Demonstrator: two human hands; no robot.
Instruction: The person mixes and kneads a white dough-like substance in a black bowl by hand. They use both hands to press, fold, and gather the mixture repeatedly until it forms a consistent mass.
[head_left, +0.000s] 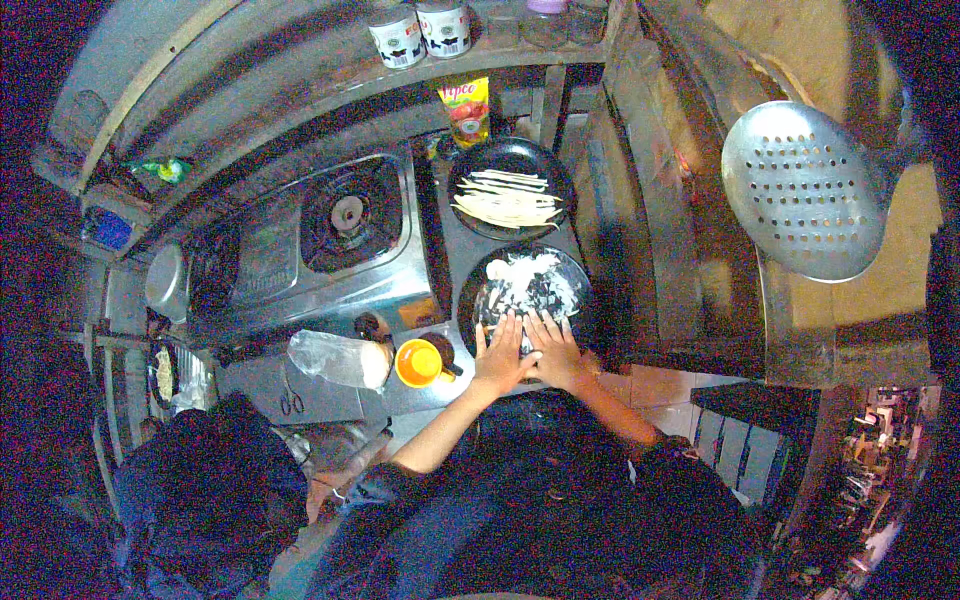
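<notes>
My left hand (500, 358) and my right hand (553, 352) lie side by side, palms down, over the near part of a dark round plate (469, 300). Their fingers point away from me. White flour-like powder (525, 277) covers much of the plate's far half. Whatever is under my palms is mostly hidden. Just beyond, a second dark plate (536, 154) holds pale dough-like strips (506, 201). Left of my hands stand an orange cup (418, 363) and a clear plastic bag (326, 358) with something white at its end.
A metal gas stove (367, 289) is at the left, with scissors (291, 397) nearer me. A yellow sauce pouch (468, 112) stands behind the plates; two cans (397, 39) sit on the shelf above. A perforated metal skimmer (806, 191) hangs at right. Another person (210, 487) is at lower left.
</notes>
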